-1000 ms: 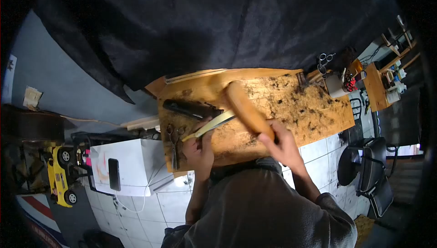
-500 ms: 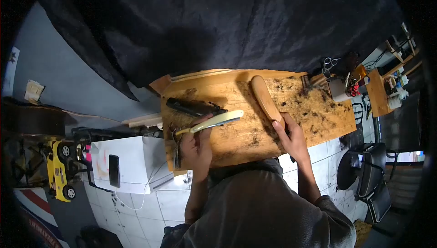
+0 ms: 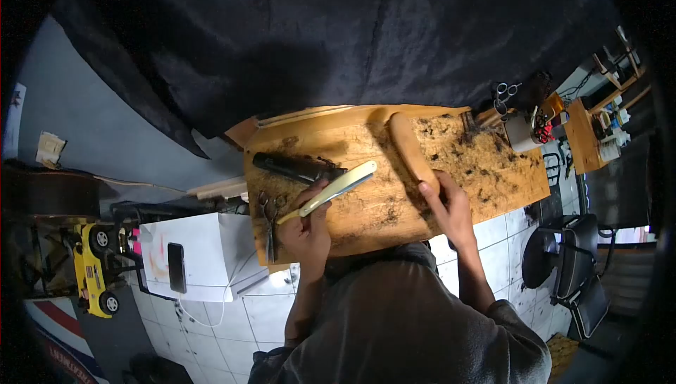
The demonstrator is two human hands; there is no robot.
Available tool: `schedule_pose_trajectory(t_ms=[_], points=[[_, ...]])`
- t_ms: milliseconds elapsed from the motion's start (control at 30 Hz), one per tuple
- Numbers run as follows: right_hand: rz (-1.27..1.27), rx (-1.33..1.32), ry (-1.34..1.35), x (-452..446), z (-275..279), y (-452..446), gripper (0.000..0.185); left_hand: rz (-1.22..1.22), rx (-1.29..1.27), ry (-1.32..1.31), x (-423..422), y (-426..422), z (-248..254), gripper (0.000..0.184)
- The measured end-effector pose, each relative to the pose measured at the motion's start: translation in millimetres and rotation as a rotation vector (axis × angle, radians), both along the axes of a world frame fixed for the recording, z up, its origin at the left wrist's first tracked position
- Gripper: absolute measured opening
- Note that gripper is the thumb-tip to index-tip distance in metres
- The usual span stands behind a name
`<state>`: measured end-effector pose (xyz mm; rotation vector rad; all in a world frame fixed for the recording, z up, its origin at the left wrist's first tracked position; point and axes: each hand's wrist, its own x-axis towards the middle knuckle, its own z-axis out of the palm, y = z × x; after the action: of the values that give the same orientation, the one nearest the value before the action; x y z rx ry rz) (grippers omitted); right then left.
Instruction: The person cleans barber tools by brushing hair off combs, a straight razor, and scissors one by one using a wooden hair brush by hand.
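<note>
In my left hand [image 3: 313, 237] is a straight razor [image 3: 345, 185] with a cream handle, pinched between thumb and fingers and angled up to the right. My right hand [image 3: 452, 209] grips the lower end of a long, curved wooden brush [image 3: 406, 146] over the table; its bristles are mostly hidden. Behind the razor a black hair clipper [image 3: 285, 165] lies on the wooden table [image 3: 373, 232]. A pair of scissors [image 3: 270, 225] rests at the table's left edge, beside my left hand. Dark hair clippings [image 3: 468, 148] are scattered over the wood.
A dark cloth [image 3: 317, 39] hangs behind the table. At the back right are a holder with tools [image 3: 521, 136] and more scissors [image 3: 503, 98]. To the left, a phone [image 3: 176, 268] lies on a white box [image 3: 211, 236]. A black chair [image 3: 581, 257] stands right.
My left hand has tilted the razor more steeply upward and the scissors show more fully beside it. My right hand still holds the brush. The view has shifted slightly.
</note>
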<state>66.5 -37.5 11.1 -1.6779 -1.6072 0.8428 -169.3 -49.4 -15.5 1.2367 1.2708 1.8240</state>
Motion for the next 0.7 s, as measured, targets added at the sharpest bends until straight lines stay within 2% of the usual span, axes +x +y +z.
schedule_pose_trajectory(t_ms=[33,67,167,200,267,300,367,400,433,467,567,600,700], points=[[-0.028,0.074,0.042,-0.3,2.9,1.6,0.039,-0.014,-0.017,0.021,1.5,0.3,2.7,0.020],[-0.061,0.022,0.091,-2.1,9.8,-0.7,0.037,-0.032,-0.036,0.042,3.6,-0.2,4.0,0.021],[0.167,0.063,0.204,-12.1,21.2,-8.2,0.036,-0.089,-0.124,-0.091,15.5,1.0,0.9,0.019],[0.262,0.004,0.291,-17.0,27.0,-13.5,0.036,-0.089,-0.172,-0.045,15.8,-0.7,-3.6,0.019],[0.437,0.061,0.276,-29.8,35.3,-22.4,0.040,-0.081,-0.262,0.048,15.1,-3.9,-13.3,0.020],[0.496,0.087,0.266,-34.0,38.9,-24.5,0.041,-0.073,-0.186,0.090,15.8,-2.0,-9.6,0.020],[0.462,0.137,0.156,-32.0,25.8,-22.0,0.043,-0.057,-0.032,0.167,19.4,2.0,0.7,0.020],[0.445,0.162,0.099,-30.3,16.6,-19.8,0.043,-0.053,-0.082,0.140,17.4,1.3,1.7,0.020],[0.409,0.152,0.210,-27.4,9.2,-16.6,0.042,-0.047,-0.132,0.114,12.0,-1.3,2.3,0.020],[0.330,0.105,0.200,-23.9,8.5,-15.7,0.041,-0.037,-0.182,0.089,8.7,-2.8,2.9,0.019],[0.128,0.037,0.070,-11.0,1.0,-7.6,0.040,0.017,-0.091,-0.105,8.8,0.4,5.1,0.018],[0.043,0.009,0.119,-9.3,-1.7,-5.6,0.041,0.009,-0.061,-0.157,7.7,3.1,1.7,0.018],[0.006,0.074,0.145,-11.1,6.6,-5.2,0.039,-0.022,-0.107,-0.022,7.2,0.0,6.2,0.019]])
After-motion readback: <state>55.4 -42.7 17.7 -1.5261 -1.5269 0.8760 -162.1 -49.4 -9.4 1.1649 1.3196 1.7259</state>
